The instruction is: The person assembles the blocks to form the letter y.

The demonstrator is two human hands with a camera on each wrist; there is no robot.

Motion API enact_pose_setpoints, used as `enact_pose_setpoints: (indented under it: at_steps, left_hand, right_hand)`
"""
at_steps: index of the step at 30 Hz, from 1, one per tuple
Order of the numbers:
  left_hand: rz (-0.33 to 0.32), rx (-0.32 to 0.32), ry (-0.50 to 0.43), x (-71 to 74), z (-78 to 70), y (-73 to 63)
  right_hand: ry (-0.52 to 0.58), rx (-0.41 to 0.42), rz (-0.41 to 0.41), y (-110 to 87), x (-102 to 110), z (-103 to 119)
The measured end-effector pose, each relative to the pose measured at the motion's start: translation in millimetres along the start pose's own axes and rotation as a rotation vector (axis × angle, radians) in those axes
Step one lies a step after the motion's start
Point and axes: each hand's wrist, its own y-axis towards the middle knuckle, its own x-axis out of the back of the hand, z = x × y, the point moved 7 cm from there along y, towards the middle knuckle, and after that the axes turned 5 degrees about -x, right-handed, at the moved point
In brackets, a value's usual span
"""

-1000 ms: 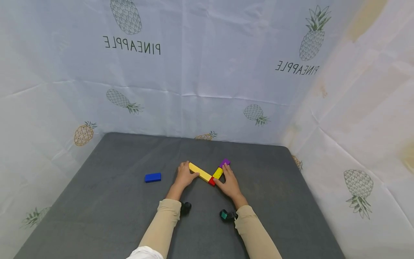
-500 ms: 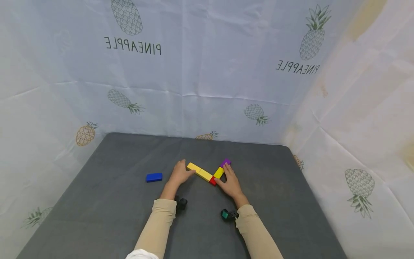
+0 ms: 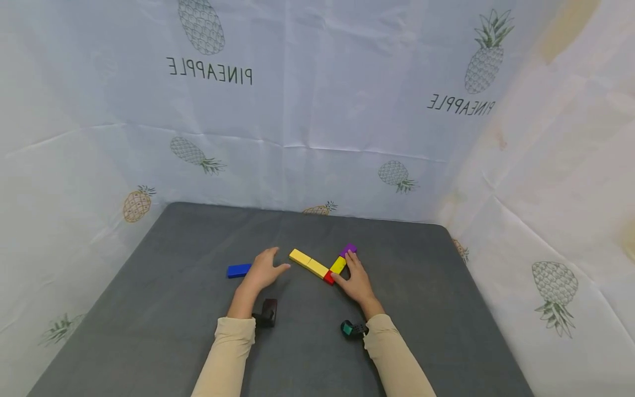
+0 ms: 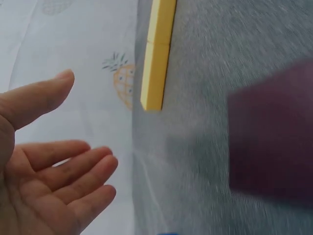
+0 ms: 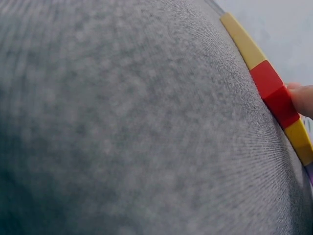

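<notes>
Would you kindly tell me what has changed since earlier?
The left hand has come away from the pale yellow blocks and moved left toward the blue block, now partly hidden behind it. The right hand stays at the red block and purple block; no block has visibly moved.

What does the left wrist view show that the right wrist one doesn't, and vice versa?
Only left wrist: the left hand, holding nothing, a blurred maroon object and a blue sliver at the bottom edge.
Only right wrist: the right hand touching the red block, plus a yellow block and a purple block.
Both: at least one pale yellow block, the gray table and the white cloth.
</notes>
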Motion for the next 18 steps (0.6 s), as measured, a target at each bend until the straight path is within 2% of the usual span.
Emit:
enact_pose_setpoints:
  at_steps: [3, 12, 18]
  left_hand:
    - [0.008, -0.017, -0.005, 3.9, 3.9, -8.2]
    - [0.040, -0.068, -0.098, 11.8, 18.2, -35.6]
    - [0.062, -0.074, -0.152, 13.9, 29.0, -51.5]
  right_hand:
    - [0.001, -0.005, 0.002, 0.0, 0, 1]
    - [-0.004, -0.007, 0.005, 0.5, 0, 0]
    - [-0.009, 0.004, 0.000, 0.0, -2, 0]
